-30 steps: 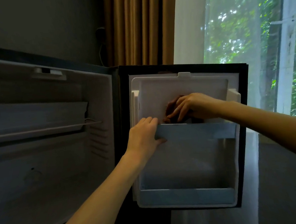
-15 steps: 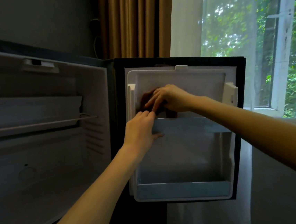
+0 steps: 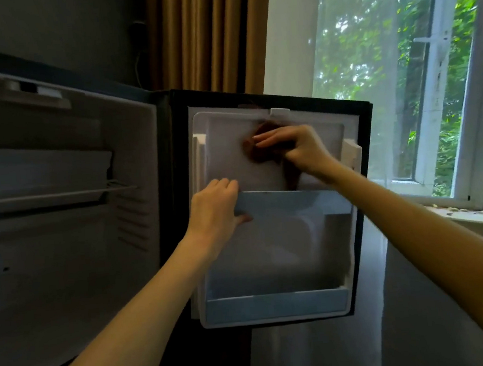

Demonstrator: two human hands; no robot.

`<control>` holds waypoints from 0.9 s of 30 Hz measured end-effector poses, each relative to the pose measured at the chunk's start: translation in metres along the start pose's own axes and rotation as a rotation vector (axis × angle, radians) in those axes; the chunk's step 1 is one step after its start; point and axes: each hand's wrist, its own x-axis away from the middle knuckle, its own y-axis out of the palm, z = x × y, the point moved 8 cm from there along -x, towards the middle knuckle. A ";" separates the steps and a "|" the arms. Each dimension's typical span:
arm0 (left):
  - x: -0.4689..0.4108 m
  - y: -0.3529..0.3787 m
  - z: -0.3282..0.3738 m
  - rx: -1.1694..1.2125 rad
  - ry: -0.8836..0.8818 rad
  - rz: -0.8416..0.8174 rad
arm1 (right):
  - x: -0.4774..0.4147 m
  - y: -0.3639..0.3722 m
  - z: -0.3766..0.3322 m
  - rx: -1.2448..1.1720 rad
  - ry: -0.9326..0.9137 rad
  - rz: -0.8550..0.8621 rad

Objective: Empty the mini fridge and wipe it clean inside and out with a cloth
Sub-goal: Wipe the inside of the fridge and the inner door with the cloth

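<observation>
R hand (image 3: 299,147) grips the brown cloth (image 3: 261,151), pressing it on the fridge door (image 3: 223,161) liner near its top edge. L hand (image 3: 216,211) clasps the door shelf (image 3: 295,204) at its left end, steadying it. Best approach: firm overlapping strokes into the top corners w/ door braced.

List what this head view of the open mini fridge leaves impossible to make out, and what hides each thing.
Head view: most of the brown cloth, under the right hand.
Head view: fridge interior, cut off at the left edge.
Head view: fingertips of the left hand, behind the upper door shelf.
Head view: the outer face of the door, turned away.
</observation>
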 end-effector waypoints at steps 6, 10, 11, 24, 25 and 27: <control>-0.001 -0.001 0.001 -0.009 0.010 -0.007 | 0.020 0.050 -0.010 0.036 -0.170 -0.293; -0.001 0.000 0.001 -0.017 -0.002 -0.006 | 0.052 -0.007 0.039 -0.052 0.082 -0.027; -0.001 0.001 0.001 -0.012 -0.006 -0.005 | 0.058 -0.021 0.048 -0.075 0.140 0.119; 0.001 -0.001 -0.001 0.003 0.001 0.030 | -0.032 0.054 -0.053 0.082 -0.224 0.145; 0.002 -0.001 -0.002 0.011 0.005 0.043 | -0.028 0.049 -0.050 0.116 -0.225 0.153; 0.003 -0.003 -0.003 0.026 -0.004 0.052 | -0.014 0.036 -0.041 0.203 -0.214 0.198</control>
